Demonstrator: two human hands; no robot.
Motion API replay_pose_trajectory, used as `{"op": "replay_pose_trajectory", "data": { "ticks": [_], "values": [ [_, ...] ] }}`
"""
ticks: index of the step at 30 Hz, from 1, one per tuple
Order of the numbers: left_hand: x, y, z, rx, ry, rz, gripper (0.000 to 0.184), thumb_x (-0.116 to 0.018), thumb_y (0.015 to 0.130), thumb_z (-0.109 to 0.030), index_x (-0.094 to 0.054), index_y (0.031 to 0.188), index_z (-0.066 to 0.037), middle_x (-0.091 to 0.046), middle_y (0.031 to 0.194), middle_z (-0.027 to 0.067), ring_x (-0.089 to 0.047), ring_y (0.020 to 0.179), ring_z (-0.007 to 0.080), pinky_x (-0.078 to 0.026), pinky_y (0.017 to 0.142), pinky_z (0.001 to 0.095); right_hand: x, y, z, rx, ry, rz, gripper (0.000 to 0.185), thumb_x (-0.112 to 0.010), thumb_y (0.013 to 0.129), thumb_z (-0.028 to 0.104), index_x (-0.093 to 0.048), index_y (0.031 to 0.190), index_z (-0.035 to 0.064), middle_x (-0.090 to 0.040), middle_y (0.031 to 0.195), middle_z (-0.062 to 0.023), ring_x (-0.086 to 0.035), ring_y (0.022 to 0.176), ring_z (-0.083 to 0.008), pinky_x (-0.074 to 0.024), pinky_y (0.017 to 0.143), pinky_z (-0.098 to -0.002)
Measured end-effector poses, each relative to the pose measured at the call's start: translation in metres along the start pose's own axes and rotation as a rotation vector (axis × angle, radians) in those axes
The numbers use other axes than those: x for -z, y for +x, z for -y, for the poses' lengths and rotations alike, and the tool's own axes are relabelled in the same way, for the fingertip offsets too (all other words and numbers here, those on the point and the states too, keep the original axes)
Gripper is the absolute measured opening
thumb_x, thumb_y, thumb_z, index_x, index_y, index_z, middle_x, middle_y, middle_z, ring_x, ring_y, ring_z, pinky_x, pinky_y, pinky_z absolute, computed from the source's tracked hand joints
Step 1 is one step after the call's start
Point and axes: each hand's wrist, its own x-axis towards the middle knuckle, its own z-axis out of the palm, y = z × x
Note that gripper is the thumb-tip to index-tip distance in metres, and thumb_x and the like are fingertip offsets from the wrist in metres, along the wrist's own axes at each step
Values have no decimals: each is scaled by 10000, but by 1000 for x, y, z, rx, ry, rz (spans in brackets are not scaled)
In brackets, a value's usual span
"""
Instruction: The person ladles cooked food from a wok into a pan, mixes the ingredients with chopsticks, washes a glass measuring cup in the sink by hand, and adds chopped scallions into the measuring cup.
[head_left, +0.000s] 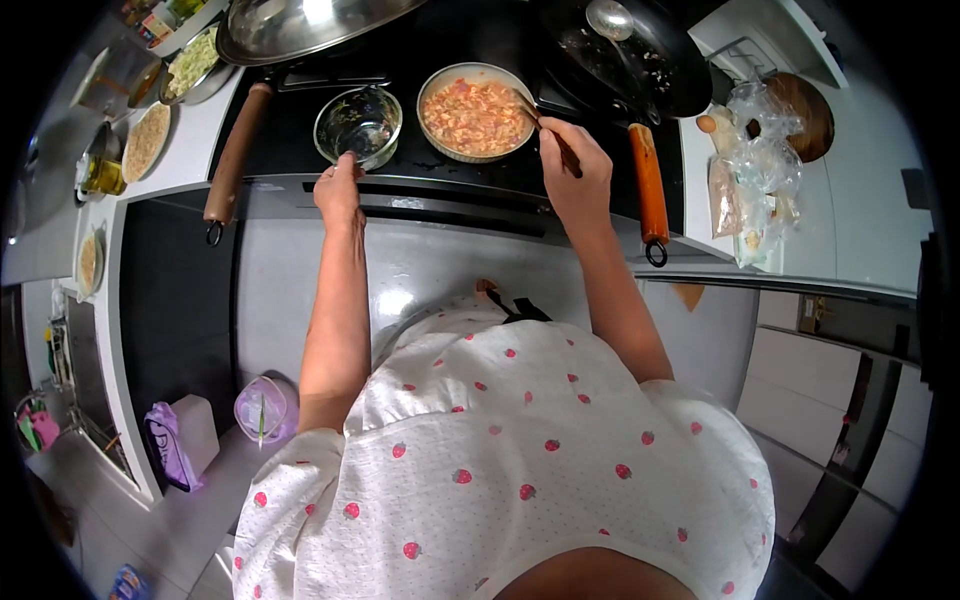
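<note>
My left hand (339,192) grips the near rim of a clear glass bowl (358,128), which has only some residue inside. To its right, on the black stove top, a round bowl (476,112) is filled with a chunky orange-red and pale yellow mixture. Brown chopsticks (566,153) are held in my right hand (577,165), their tips at the right edge of that mixture.
A wok (660,75) with an orange handle holds a metal ladle (610,20) at the right. A large lid (310,28) and a brown handle (240,150) lie left. Plastic bags (765,170) and an egg (707,124) are on the right counter; plates of food stand left.
</note>
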Motion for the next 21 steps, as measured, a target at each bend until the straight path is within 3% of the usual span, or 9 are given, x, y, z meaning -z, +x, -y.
{"op": "replay_pose_trajectory", "data": {
  "ticks": [2,4,8,12,14,15,16,21],
  "values": [
    [0,3,3,16,6,-5,242,-614,759,-220,-575,700,12,-557,653,47,-491,612,119,-378,619,242,6,-3,3,31,-81,8,114,-548,811,39,-622,882,-10,-605,741,-69,-530,595,-84,-416,539,-206],
    [-3,-2,-2,7,-9,-5,241,-613,762,-219,-575,702,12,-559,655,48,-494,615,119,-379,621,241,5,-8,9,-96,-48,141,120,-544,816,46,-626,889,-4,-610,753,-75,-555,625,-86,-435,560,-204],
    [-2,-3,-3,3,7,-15,240,-612,766,-218,-566,706,10,-562,659,51,-496,622,118,-380,615,240,-2,-8,20,-240,303,177,153,-535,829,62,-614,910,-42,-624,804,-79,-612,742,-120,-480,644,-205],
    [-1,-1,-1,9,9,5,248,-616,758,-226,-561,693,6,-562,658,50,-496,627,119,-378,612,239,-8,-3,11,-307,328,329,162,-518,838,60,-606,911,-55,-622,811,-70,-609,750,-122,-480,666,-205],
    [-1,1,-1,35,18,-17,247,-619,749,-229,-560,672,-1,-556,648,46,-479,608,116,-368,597,243,-15,-2,-12,-252,331,157,160,-508,839,56,-607,914,-46,-619,802,-62,-600,735,-110,-473,675,-202],
    [0,1,-1,33,15,-23,247,-619,749,-229,-560,672,-1,-556,648,46,-479,608,116,-368,597,243,-16,2,-14,-160,249,24,121,-551,788,52,-619,865,-13,-609,731,-107,-584,627,-128,-445,565,-215],
    [1,-1,0,14,19,-23,253,-611,754,-249,-563,679,-12,-546,640,41,-447,581,111,-340,564,242,-14,5,-14,-129,218,-41,119,-543,787,43,-613,860,-20,-606,740,-121,-575,609,-138,-443,554,-231],
    [2,-2,2,-27,6,1,246,-603,759,-250,-565,697,-15,-537,638,36,-426,567,110,-323,543,246,-38,7,-24,-113,216,-18,143,-569,782,71,-615,881,-22,-607,721,-119,-541,602,-114,-427,564,-223]
  ]
}}
